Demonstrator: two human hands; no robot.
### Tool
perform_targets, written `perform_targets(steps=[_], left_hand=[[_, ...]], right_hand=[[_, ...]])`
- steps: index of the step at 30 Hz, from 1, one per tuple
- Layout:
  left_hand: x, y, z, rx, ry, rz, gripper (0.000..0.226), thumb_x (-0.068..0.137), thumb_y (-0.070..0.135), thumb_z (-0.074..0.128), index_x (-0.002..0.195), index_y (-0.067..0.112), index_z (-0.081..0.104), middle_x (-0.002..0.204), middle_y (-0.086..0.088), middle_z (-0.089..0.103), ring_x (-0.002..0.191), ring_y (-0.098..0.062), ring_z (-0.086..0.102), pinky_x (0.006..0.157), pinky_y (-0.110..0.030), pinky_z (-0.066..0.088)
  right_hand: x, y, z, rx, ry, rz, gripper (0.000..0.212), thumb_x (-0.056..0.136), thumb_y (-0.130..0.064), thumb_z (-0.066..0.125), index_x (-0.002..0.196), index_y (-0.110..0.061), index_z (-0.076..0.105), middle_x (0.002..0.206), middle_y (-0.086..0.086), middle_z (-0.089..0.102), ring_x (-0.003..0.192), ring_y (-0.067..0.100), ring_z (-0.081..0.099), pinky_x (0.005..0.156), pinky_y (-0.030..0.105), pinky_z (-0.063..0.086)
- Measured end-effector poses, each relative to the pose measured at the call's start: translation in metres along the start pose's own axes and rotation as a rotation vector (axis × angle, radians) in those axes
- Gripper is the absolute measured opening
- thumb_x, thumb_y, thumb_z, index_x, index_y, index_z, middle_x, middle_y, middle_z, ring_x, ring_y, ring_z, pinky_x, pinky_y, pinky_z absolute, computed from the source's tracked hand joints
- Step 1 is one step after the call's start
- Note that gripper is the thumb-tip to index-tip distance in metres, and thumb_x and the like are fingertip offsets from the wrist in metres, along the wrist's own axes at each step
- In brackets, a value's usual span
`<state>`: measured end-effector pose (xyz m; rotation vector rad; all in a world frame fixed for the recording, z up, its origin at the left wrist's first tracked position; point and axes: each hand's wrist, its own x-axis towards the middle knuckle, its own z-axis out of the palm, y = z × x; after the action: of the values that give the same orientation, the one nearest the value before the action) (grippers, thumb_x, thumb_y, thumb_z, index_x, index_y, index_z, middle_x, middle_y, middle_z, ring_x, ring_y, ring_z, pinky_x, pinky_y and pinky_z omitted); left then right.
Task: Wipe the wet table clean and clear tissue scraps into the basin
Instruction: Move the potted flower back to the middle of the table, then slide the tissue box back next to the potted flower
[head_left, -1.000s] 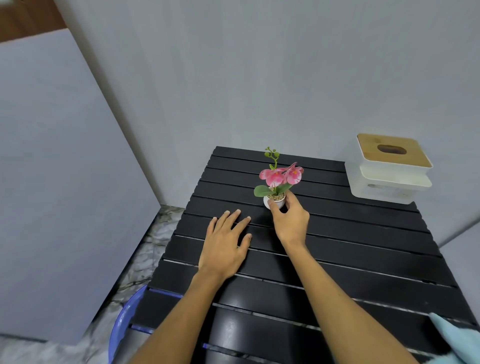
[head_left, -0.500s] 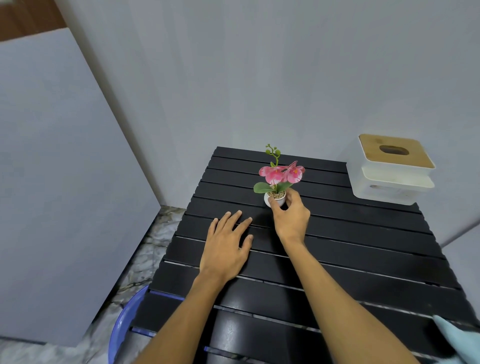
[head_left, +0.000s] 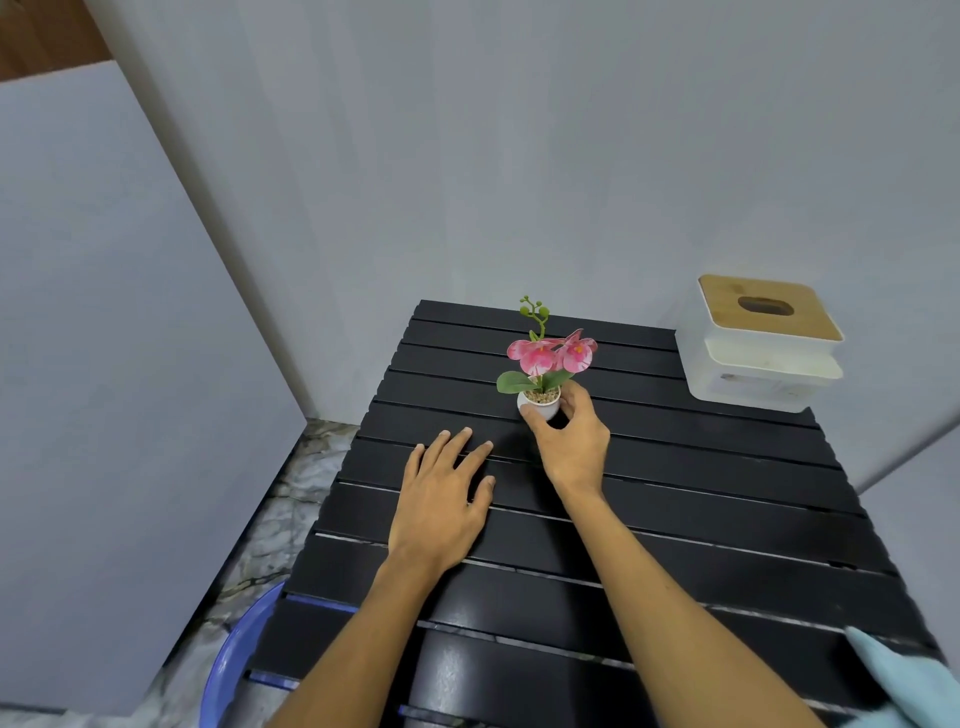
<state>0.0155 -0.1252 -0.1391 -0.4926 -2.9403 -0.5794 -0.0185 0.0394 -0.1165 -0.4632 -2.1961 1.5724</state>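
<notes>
Gripping a small white flower pot (head_left: 540, 406), the right hand (head_left: 574, 441) has its thumb on the near side of the pot and its fingers curled round the far side. The pot stands upright on the black slatted bench (head_left: 675, 519), holding pink blossoms and green leaves. The left hand (head_left: 441, 501) lies flat on the slats just beside the right one, palm down, fingers spread and holding nothing. A white tissue box (head_left: 761, 348) with a wooden lid sits at the far right corner of the bench, well apart from the pot. A pale blue cloth (head_left: 909, 680) shows at the near right edge. A blue basin (head_left: 234, 660) sits on the floor under the near left corner of the bench, partly hidden by the slats.
</notes>
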Motion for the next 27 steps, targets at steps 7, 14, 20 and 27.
perform_targets(steps=[7, 14, 20, 27], left_hand=[[-0.001, 0.003, -0.006, -0.034, -0.016, 0.004, 0.058, 0.089, 0.051, 0.019, 0.139, 0.033, 0.042, 0.152, 0.004, 0.033, 0.143, -0.016, 0.019, 0.117, -0.039, 0.007], [-0.003, 0.022, -0.009, -0.133, -0.020, 0.118, 0.042, 0.090, 0.035, 0.044, 0.130, 0.029, 0.054, 0.138, 0.007, 0.051, 0.131, -0.015, 0.041, 0.111, -0.033, 0.023], [0.035, 0.106, -0.005, -0.325, -0.069, 0.161, 0.045, 0.093, 0.031, 0.049, 0.138, 0.030, 0.043, 0.141, 0.011, 0.046, 0.129, -0.009, 0.040, 0.104, -0.027, 0.031], [0.104, 0.186, 0.014, -0.551, -0.129, 0.103, 0.057, 0.090, 0.031, 0.055, 0.143, 0.030, 0.033, 0.146, 0.001, 0.042, 0.133, -0.016, 0.038, 0.111, -0.040, 0.032]], right_hand=[[-0.012, 0.004, -0.063, -0.098, 0.024, 0.023, 0.052, 0.077, -0.026, 0.076, 0.124, -0.017, 0.056, 0.125, 0.000, 0.061, 0.112, 0.011, 0.058, 0.095, 0.025, 0.044], [-0.008, 0.013, -0.165, -0.233, 0.113, 0.047, 0.041, 0.079, -0.025, 0.074, 0.117, -0.017, 0.059, 0.119, -0.001, 0.064, 0.100, 0.010, 0.059, 0.090, 0.025, 0.044], [0.018, 0.020, -0.225, -0.311, 0.152, 0.032, 0.047, 0.081, -0.026, 0.072, 0.123, -0.015, 0.055, 0.124, 0.003, 0.062, 0.107, 0.018, 0.058, 0.088, 0.026, 0.041], [0.070, 0.025, -0.272, -0.378, 0.142, -0.027, 0.056, 0.081, -0.026, 0.072, 0.131, -0.017, 0.048, 0.131, 0.008, 0.054, 0.117, 0.027, 0.051, 0.096, 0.036, 0.041]])
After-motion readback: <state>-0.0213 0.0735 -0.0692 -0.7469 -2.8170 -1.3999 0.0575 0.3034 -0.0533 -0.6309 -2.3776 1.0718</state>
